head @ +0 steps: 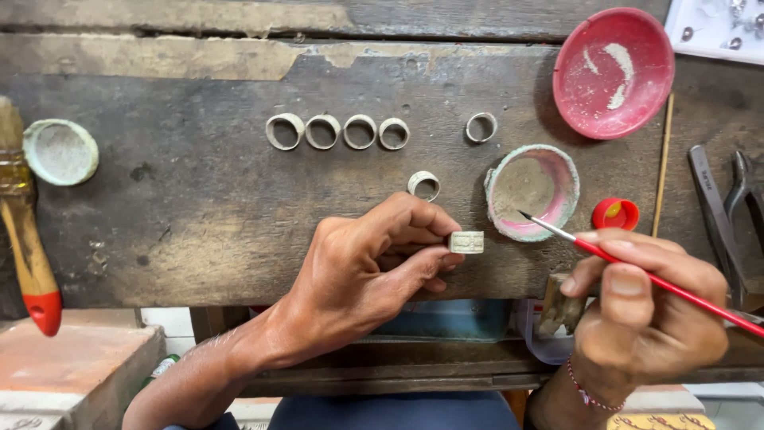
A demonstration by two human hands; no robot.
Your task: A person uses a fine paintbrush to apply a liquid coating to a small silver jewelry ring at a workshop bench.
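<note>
My left hand [374, 271] pinches a pale metal ring [466, 242] between thumb and fingers, held above the front edge of the worn wooden bench [199, 215]. My right hand [649, 306] grips a thin red-handled paintbrush [637, 271]; its dark tip points into a small pink bowl of grey paste [532, 191]. Several similar rings [338, 131] lie in a row on the bench, one more ring [481, 127] lies to their right, and another ring [423, 185] lies just above my left hand.
A larger red bowl [613, 72] sits at back right, a red bottle cap [615, 213] beside the paste bowl. Pliers [728, 211] lie at the right edge. A wide brush with red-tipped handle [24, 231] and a pale green dish [60, 151] lie left.
</note>
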